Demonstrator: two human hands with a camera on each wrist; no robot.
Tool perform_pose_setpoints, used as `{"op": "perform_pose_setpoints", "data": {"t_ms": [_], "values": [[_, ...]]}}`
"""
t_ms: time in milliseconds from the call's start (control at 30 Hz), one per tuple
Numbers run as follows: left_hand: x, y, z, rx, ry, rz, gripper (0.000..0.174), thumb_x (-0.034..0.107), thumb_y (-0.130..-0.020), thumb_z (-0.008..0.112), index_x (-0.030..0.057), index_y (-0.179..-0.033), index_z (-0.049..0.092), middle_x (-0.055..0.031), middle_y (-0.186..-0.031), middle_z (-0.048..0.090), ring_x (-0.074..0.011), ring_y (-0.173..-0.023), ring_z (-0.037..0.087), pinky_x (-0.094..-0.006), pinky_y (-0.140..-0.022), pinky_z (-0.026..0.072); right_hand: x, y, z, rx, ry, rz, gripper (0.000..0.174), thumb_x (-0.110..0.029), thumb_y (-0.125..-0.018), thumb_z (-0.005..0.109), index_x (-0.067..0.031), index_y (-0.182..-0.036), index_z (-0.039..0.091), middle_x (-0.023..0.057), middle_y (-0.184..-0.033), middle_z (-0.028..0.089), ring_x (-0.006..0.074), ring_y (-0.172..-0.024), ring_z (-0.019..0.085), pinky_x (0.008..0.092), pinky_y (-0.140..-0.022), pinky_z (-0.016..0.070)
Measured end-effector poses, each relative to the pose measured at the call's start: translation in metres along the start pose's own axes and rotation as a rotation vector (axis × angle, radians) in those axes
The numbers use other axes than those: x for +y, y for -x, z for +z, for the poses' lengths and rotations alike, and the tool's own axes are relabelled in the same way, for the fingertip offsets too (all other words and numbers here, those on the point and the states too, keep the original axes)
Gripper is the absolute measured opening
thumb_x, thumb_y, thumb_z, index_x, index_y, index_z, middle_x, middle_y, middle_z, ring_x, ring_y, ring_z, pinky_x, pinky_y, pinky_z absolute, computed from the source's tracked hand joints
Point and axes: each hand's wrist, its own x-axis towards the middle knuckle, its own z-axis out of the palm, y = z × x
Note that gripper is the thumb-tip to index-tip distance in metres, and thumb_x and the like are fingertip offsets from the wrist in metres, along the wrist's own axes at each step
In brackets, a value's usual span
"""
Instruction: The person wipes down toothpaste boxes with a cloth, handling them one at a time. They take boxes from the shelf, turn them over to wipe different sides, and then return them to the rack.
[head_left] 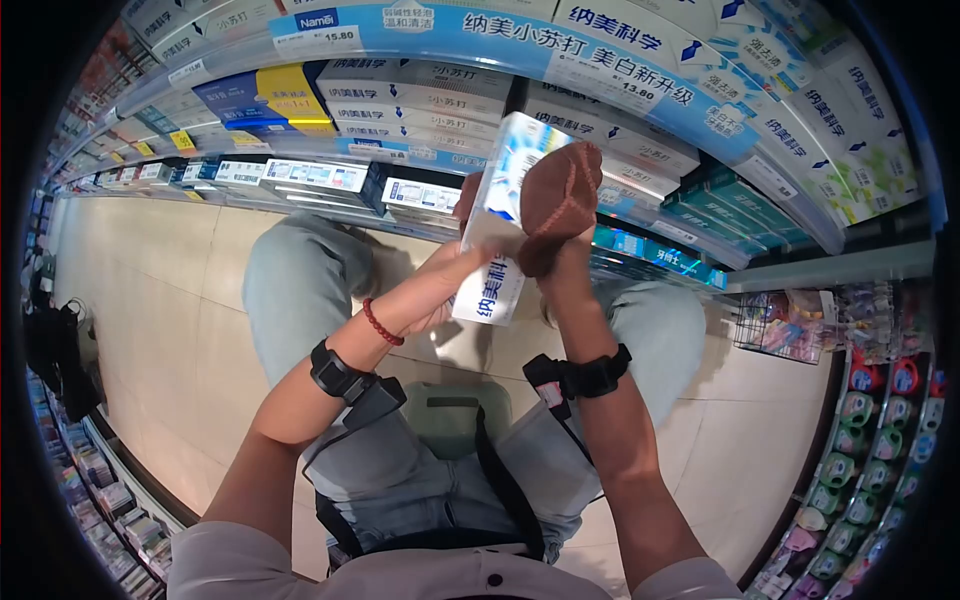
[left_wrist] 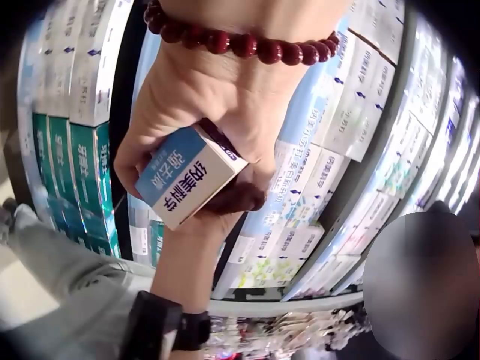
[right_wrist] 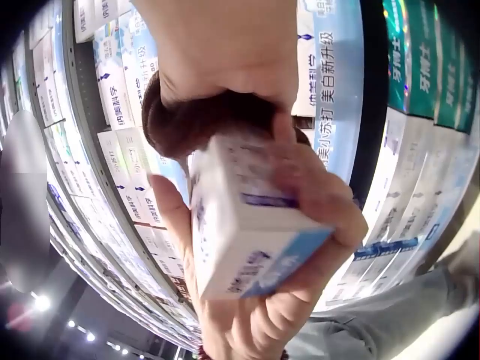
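Note:
A white and blue box (head_left: 500,292) with Chinese print stands tilted between both hands in the head view. My left hand (head_left: 448,284), a red bead bracelet at its wrist, grips the lower part of the box; the left wrist view shows its fingers curled round the box (left_wrist: 196,180). Brown fabric (head_left: 562,200) covers my right hand (head_left: 566,240) and shows on both sides of the upper part of the box. Through this fabric the right hand holds the box; its fingers are hidden. In the right wrist view the left palm (right_wrist: 255,319) lies beneath the box (right_wrist: 251,232).
Shelves with stacked white boxes (head_left: 420,95), a blue and yellow box (head_left: 290,98) and green boxes (head_left: 735,212) curve across the front. A greenish stool (head_left: 425,405) is between the legs on the tiled floor (head_left: 160,290). Bottles (head_left: 850,440) line the right side.

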Motion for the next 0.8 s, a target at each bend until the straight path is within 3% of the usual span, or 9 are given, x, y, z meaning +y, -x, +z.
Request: {"op": "perform_pose_setpoints", "data": {"t_ms": [133, 167, 233, 367, 567, 600, 700, 733, 800], "values": [[-0.003, -0.006, 0.002, 0.091, -0.432, 0.151, 0.040, 0.019, -0.084, 0.058, -0.0045, -0.116, 0.054, -0.0072, -0.101, 0.061, -0.0095, -0.083, 0.057, -0.0251, -0.071, 0.0467, -0.014, -0.010, 0.004, -0.176, 0.035, -0.080, 0.030, -0.023, -0.095, 0.043, -0.0046, -0.118, 0.047, 0.0065, -0.109, 0.056, 0.0163, -0.098, 0.057, 0.0288, -0.086, 0.0467], [-0.002, -0.004, 0.002, 0.071, -0.480, 0.108, 0.040, 0.019, -0.083, 0.059, -0.0052, -0.114, 0.055, -0.0075, -0.098, 0.062, -0.0104, -0.082, 0.058, -0.0252, -0.071, 0.0465, -0.015, -0.005, 0.003, -0.245, -0.061, -0.204, 0.033, -0.024, -0.093, 0.048, -0.0049, -0.120, 0.045, 0.0080, -0.109, 0.056, 0.0184, -0.097, 0.057, 0.0304, -0.084, 0.0483], [0.000, -0.001, 0.006, 0.033, -0.572, 0.025, 0.040, 0.020, -0.080, 0.062, -0.0066, -0.110, 0.057, -0.0079, -0.093, 0.063, -0.0120, -0.080, 0.058, -0.0252, -0.071, 0.0461, -0.028, -0.009, -0.002, -0.278, -0.059, -0.087, 0.039, -0.028, -0.091, 0.052, -0.0055, -0.121, 0.045, 0.0084, -0.110, 0.056, 0.0199, -0.097, 0.058, 0.0319, -0.082, 0.0492], [0.013, 0.008, 0.004, -0.021, -0.755, -0.089, 0.054, 0.035, -0.072, 0.069, -0.0122, -0.098, 0.061, -0.0126, -0.083, 0.065, -0.0153, -0.074, 0.060, -0.0248, -0.066, 0.0458, -0.055, -0.026, -0.025, -0.069, 0.169, 0.053, 0.046, -0.037, -0.088, 0.055, -0.0073, -0.123, 0.048, 0.0077, -0.112, 0.056, 0.0198, -0.097, 0.059, 0.0322, -0.081, 0.0497], [0.036, 0.021, 0.006, 0.005, -0.652, -0.294, 0.067, 0.045, -0.071, 0.070, -0.0119, -0.104, 0.059, -0.0140, -0.085, 0.064, -0.0153, -0.069, 0.060, -0.0237, -0.058, 0.0454, -0.060, -0.022, -0.026, -0.543, 0.558, 0.127, 0.049, -0.036, -0.090, 0.053, -0.0055, -0.128, 0.046, 0.0085, -0.116, 0.056, 0.0191, -0.100, 0.058, 0.0296, -0.082, 0.0488], [0.039, 0.023, 0.007, 0.000, -0.694, -0.345, 0.066, 0.048, -0.077, 0.064, -0.0093, -0.108, 0.058, -0.0140, -0.089, 0.064, -0.0140, -0.072, 0.060, -0.0228, -0.058, 0.0455, -0.058, -0.020, -0.028, -0.374, 0.508, 0.272, 0.046, -0.028, -0.085, 0.058, -0.0025, -0.123, 0.051, 0.0092, -0.111, 0.059, 0.0174, -0.094, 0.059, 0.0272, -0.081, 0.0483], [0.025, 0.019, -0.006, -0.075, -0.487, -0.383, 0.063, 0.051, -0.085, 0.056, -0.0044, -0.115, 0.056, -0.0111, -0.093, 0.064, -0.0130, -0.074, 0.061, -0.0226, -0.058, 0.0474, -0.057, -0.025, -0.036, -0.557, 0.680, 0.256, 0.035, -0.018, -0.080, 0.061, 0.0007, -0.109, 0.060, 0.0090, -0.097, 0.063, 0.0155, -0.083, 0.060, 0.0256, -0.075, 0.0478], [0.018, 0.016, -0.009, -0.068, -0.427, -0.358, 0.064, 0.053, -0.087, 0.051, -0.0029, -0.118, 0.054, -0.0101, -0.095, 0.064, -0.0127, -0.076, 0.061, -0.0224, -0.060, 0.0481, -0.060, -0.026, -0.033, -0.526, 0.670, 0.307, 0.024, -0.013, -0.076, 0.061, 0.0027, -0.094, 0.065, 0.0072, -0.085, 0.064, 0.0139, -0.074, 0.059, 0.0253, -0.069, 0.0465], [0.007, 0.013, -0.012, -0.058, -0.310, -0.311, 0.066, 0.057, -0.090, 0.043, 0.0003, -0.124, 0.051, -0.0080, -0.098, 0.064, -0.0121, -0.079, 0.062, -0.0219, -0.063, 0.0495, -0.057, -0.023, -0.024, -0.333, 0.746, 0.278, 0.020, -0.013, -0.077, 0.061, 0.0024, -0.090, 0.065, 0.0059, -0.081, 0.064, 0.0129, -0.072, 0.058, 0.0246, -0.066, 0.0451]]}}
